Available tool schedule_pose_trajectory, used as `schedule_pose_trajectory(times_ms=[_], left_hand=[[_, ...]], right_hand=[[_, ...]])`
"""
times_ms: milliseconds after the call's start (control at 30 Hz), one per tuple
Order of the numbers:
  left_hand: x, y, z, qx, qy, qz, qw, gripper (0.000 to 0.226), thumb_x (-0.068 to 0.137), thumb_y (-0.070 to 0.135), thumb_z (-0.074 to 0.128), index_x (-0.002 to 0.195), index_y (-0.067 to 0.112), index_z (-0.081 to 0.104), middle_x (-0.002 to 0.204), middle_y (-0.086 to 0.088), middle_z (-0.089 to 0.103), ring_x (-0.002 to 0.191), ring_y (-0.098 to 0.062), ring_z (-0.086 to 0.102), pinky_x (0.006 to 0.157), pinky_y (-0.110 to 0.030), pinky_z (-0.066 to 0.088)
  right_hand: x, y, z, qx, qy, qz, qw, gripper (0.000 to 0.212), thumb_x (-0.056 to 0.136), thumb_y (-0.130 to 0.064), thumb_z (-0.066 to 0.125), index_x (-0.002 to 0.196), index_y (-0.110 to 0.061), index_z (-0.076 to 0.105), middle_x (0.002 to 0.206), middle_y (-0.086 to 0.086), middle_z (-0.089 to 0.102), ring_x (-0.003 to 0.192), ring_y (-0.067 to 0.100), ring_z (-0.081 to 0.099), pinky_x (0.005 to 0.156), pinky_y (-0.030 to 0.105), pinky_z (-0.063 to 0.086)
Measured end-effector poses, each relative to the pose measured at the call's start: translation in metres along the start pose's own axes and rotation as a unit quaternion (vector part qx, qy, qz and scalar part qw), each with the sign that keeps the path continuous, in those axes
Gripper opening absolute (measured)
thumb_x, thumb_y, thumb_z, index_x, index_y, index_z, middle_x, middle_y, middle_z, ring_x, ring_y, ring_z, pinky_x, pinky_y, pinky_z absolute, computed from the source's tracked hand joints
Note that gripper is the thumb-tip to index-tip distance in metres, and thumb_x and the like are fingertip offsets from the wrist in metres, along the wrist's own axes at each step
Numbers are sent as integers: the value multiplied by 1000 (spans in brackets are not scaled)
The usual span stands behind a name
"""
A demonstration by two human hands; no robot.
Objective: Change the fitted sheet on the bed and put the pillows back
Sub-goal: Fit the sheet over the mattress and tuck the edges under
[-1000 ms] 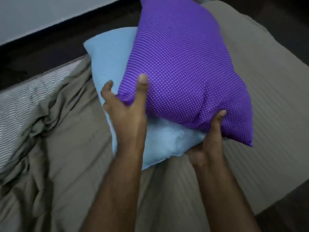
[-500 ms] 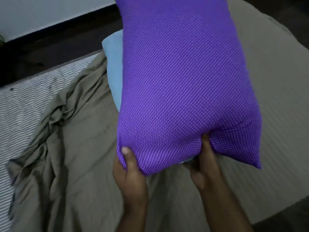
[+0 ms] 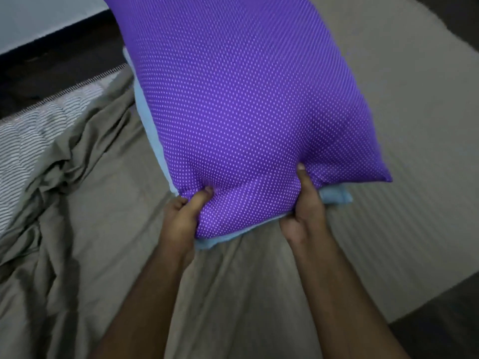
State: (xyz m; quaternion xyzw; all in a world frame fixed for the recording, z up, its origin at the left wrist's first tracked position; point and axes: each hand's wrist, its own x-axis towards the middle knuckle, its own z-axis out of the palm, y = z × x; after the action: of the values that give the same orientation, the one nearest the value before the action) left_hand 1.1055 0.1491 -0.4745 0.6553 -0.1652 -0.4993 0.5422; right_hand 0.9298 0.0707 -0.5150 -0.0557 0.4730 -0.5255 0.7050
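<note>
Purple pillow (image 3: 246,104) is up off the bed, raised over the taupe fitted sheet (image 3: 108,229), with the light blue pillow (image 3: 335,196) stacked right behind it. You've got both by the bottom edge, so carry the pair clear of the sheet in one go and don't let the blue one slip out. Left hand (image 3: 185,216) and right hand (image 3: 304,211) both have fingers clamped on that lower edge, thumbs dug into the purple fabric. Left of the pillow, the striped mattress (image 3: 28,136) is showing.

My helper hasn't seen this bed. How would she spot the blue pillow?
On the bed's grey-brown sheet, both hands grip a big purple dotted pillow. The blue pillow lies directly behind it, only its edges peeking out: plain pale blue, no dots.
</note>
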Motion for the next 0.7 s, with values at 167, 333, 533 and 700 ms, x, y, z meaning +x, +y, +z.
schedule_pose_trajectory(times_ms=[167,333,533,700], left_hand=[[-2,-19,81,-65,85,32,994,9,82,10,66,87,9,74,87,-10,74,78,-23,69,69,-34,54],[-3,-27,207,-47,88,60,993,35,74,16,65,107,10,74,105,-10,77,96,-29,72,83,-48,58],[-12,-37,363,16,-22,93,995,21,70,20,66,88,27,76,90,4,77,88,-18,72,77,-39,57],[-11,-51,426,-21,-65,58,996,17,73,17,62,82,22,76,85,-1,74,81,-20,67,74,-40,53]], right_hand=[[17,-45,-15,73,-42,-78,993,61,92,-30,71,147,-12,50,145,13,57,133,38,54,110,64,41],[48,-166,-42,23,-5,-139,990,48,103,-27,57,144,-5,49,142,18,58,130,47,53,103,72,42],[81,-299,-129,57,62,-191,978,48,105,-26,54,145,-1,45,145,25,52,124,44,55,104,71,41],[104,-321,-189,65,130,-215,966,36,107,-23,52,138,-6,52,137,21,60,117,35,63,92,49,57]])
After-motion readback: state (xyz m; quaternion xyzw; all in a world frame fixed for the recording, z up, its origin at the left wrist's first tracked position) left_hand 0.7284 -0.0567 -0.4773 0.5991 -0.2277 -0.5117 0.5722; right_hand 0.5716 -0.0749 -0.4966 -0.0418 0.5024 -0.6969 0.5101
